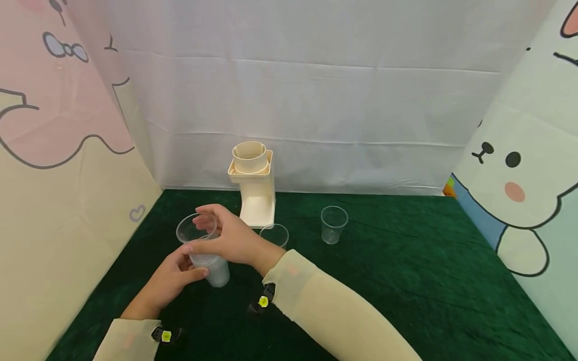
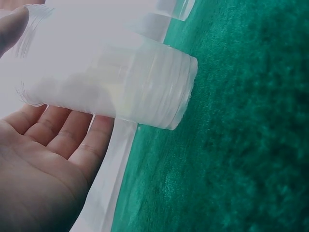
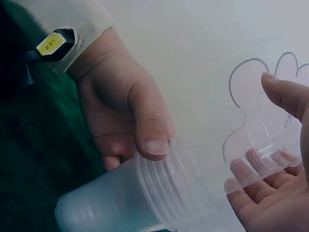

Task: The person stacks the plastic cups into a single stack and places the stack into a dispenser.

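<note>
My left hand grips a stack of clear plastic cups, thumb and fingers around the rims. In the left wrist view the stack lies between thumb and fingers, its base pointing towards the green cloth. My right hand holds a single clear plastic cup at the mouth of the stack, fingers on its far side and thumb on the near side. The right wrist view shows this cup's see-through wall in front of the right fingers, with the stack's ridged rims under the left thumb.
A cream stand with a round holder on top stands at the back of the green cloth. One clear cup stands right of it; another cup is partly hidden by the right wrist. Printed cloth hangs at both sides.
</note>
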The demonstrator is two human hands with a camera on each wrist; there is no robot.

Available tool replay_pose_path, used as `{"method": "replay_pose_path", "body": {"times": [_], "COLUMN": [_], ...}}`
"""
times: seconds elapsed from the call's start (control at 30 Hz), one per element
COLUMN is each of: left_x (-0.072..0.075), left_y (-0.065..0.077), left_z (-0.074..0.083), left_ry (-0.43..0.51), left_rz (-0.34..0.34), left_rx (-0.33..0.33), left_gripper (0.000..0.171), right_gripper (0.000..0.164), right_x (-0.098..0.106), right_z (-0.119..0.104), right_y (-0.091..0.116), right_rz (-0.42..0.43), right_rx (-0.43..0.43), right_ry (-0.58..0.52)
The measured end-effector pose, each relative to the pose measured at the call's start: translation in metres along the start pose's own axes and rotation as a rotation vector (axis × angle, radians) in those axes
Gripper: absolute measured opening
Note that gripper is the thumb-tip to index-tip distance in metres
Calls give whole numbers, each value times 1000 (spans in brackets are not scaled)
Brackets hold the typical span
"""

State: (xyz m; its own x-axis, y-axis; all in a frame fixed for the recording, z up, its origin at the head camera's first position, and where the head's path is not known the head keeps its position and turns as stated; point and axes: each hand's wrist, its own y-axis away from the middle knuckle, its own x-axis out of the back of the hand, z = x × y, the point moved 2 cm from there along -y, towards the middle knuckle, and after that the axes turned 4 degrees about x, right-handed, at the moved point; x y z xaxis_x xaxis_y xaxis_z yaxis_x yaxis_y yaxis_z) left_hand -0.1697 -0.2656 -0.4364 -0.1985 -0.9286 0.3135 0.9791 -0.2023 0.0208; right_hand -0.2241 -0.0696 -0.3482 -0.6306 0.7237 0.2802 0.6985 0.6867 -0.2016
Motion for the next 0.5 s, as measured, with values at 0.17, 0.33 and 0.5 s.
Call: {"method": "replay_pose_path", "body": {"times": [0.17, 0.33, 0.5], "left_x": [-1, -1, 0], "left_y": [0, 0, 0], "left_z": [0, -1, -3], "left_ry": [16, 21, 22], "left_rz": [-13, -18, -19], "left_rx": [-40, -30, -18], "left_gripper": [60, 62, 61], "right_gripper": [73, 74, 74], "right_x": [-4, -6, -6], "right_z": [5, 9, 10], "right_y": [1, 3, 7], "right_rz": [2, 15, 24], "right_rx": [-9, -20, -19], "right_ry": [-7, -10, -23]}}
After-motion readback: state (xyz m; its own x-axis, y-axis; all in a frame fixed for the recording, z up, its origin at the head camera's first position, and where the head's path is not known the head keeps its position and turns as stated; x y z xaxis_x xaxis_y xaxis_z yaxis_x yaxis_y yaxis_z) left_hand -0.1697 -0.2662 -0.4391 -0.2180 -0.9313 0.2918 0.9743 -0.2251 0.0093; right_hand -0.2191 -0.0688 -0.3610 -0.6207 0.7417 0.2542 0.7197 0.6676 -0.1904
